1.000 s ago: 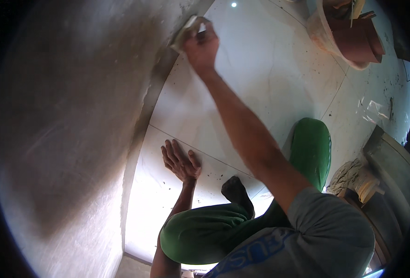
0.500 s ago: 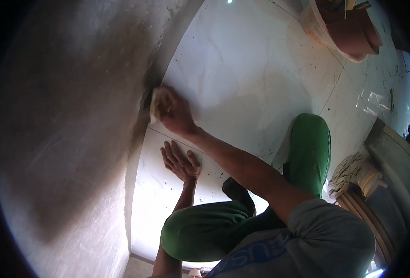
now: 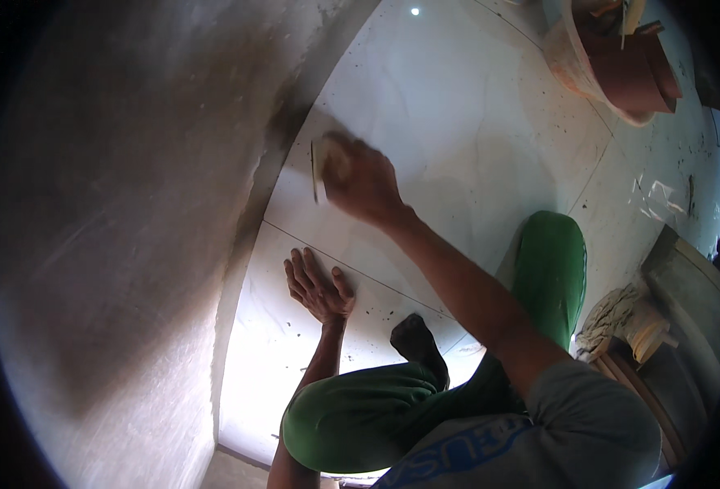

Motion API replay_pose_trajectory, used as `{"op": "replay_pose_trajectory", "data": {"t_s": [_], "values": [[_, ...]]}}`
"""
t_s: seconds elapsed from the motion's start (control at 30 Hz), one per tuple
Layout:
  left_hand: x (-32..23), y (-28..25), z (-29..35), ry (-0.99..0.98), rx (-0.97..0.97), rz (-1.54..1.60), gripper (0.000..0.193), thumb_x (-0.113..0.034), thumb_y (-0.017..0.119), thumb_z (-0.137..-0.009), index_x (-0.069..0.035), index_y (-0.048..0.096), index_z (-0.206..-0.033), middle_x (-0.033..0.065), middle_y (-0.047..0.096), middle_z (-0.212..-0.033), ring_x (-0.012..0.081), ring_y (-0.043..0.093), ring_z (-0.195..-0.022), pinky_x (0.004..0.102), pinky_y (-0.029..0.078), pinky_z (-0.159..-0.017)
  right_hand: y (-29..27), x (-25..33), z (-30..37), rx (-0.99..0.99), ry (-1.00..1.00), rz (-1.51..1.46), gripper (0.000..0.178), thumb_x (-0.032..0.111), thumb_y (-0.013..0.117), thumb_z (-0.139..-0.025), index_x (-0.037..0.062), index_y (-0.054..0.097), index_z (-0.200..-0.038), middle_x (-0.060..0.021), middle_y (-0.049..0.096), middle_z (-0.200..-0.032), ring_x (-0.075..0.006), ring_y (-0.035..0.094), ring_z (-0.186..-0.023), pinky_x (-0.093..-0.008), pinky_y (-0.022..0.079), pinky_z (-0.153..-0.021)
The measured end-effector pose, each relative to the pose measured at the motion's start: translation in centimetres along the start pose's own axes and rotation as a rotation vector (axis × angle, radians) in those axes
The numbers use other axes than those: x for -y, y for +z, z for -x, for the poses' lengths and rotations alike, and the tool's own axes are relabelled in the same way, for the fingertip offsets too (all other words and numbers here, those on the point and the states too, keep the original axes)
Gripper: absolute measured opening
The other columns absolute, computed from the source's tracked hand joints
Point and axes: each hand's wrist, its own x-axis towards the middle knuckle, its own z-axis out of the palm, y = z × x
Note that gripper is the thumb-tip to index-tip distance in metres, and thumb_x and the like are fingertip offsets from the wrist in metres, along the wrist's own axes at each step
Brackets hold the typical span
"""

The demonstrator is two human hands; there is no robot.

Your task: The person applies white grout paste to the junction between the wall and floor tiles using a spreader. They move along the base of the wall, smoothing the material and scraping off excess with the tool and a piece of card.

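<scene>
My right hand (image 3: pixel 368 183) is closed around a pale flat thing (image 3: pixel 332 167) with a thin dark edge, blurred by motion, so its kind is unclear. It is over the white tiled floor (image 3: pixel 433 106), a little away from the base of the wall. My left hand (image 3: pixel 321 287) rests on the tile with its fingers spread, holding nothing. Just beyond its fingertips runs a thin dark joint (image 3: pixel 368 275) between two tiles.
A rough grey wall (image 3: pixel 132 204) rises along the left. At the far right stands a pale bucket (image 3: pixel 568 57) with reddish-brown pieces in it. A bundle of twisted grey cloth (image 3: pixel 608 318) lies right of my green-clad knee (image 3: pixel 551 261). Dark crumbs dot the tiles.
My right hand has moved right, away from the wall's base, still gripping the pale flat thing. My left hand stays on the same spot of tile.
</scene>
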Motion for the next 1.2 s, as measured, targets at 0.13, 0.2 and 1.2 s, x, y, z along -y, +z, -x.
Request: {"op": "replay_pose_trajectory", "data": {"t_s": [0.13, 0.2, 1.2], "values": [[-0.5, -0.1, -0.1, 0.007, 0.014, 0.002, 0.069, -0.049, 0.034, -0.109, -0.002, 0.035, -0.159, 0.024, 0.035, -0.164, 0.0464, 0.03, -0.153, 0.0621, 0.028, -0.118, -2.3, 3.8, -0.7, 0.188, 0.004, 0.481, 0.059, 0.027, 0.07, -0.092, 0.0139, 0.059, -0.148, -0.0177, 0.068, -0.111, -0.0345, 0.07, -0.099, -0.046, 0.057, -0.085], [-0.5, -0.1, -0.4, 0.009, 0.002, 0.0, 0.068, -0.048, 0.034, -0.109, -0.002, 0.035, -0.159, 0.0238, 0.036, -0.163, 0.046, 0.03, -0.153, 0.0619, 0.028, -0.119, -1.8, 4.7, -3.8, 0.005, 0.113, 0.045, 0.077, 0.021, 0.069, -0.092, 0.0089, 0.04, -0.162, -0.0156, 0.072, -0.102, -0.026, 0.072, -0.092, -0.0394, 0.057, -0.085], [1.4, -0.8, 1.2, -0.214, -0.258, 0.461, 0.063, -0.034, 0.061, -0.096, -0.01, 0.05, -0.153, 0.0166, 0.044, -0.162, 0.0393, 0.034, -0.154, 0.0577, 0.026, -0.124, -2.0, 0.1, 9.7, 0.473, -0.438, 0.547, 0.063, 0.041, 0.075, -0.091, 0.0104, 0.059, -0.144, -0.0194, 0.063, -0.125, -0.0394, 0.063, -0.117, -0.05, 0.054, -0.099]]}}
